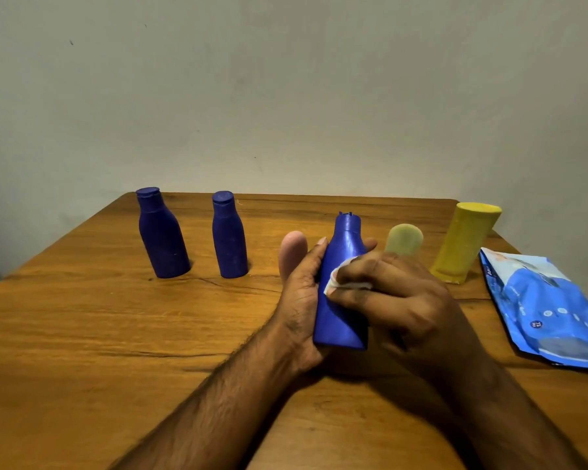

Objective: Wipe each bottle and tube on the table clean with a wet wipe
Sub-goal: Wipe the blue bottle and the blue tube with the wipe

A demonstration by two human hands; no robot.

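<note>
We hold the blue bottle [342, 293] in our left hand [302, 300], above the near part of the wooden surface [82, 334], with its cap pointing away from us; the left grip is closed around the body of the bottle. Our right hand [398, 300] has its grip clenched on the white wet wipe [345, 283], which it presses against the side of the bottle. The bottle looks smooth and will be wet, so we think it could slip out of the left hand if the right one rubs too hard. The wipe is bunched small, so parts of the bottle, like the bottom or the cap, could stay unwiped. Just behind our hands stand a pink tube [291, 252] and a pale green tube [404, 239], and a wide stroke could knock them over. Two dark blue bottles [163, 235] stand well apart on the left, and a yellow tube [464, 244] and the wipes packet [550, 310] are on the right.
</note>
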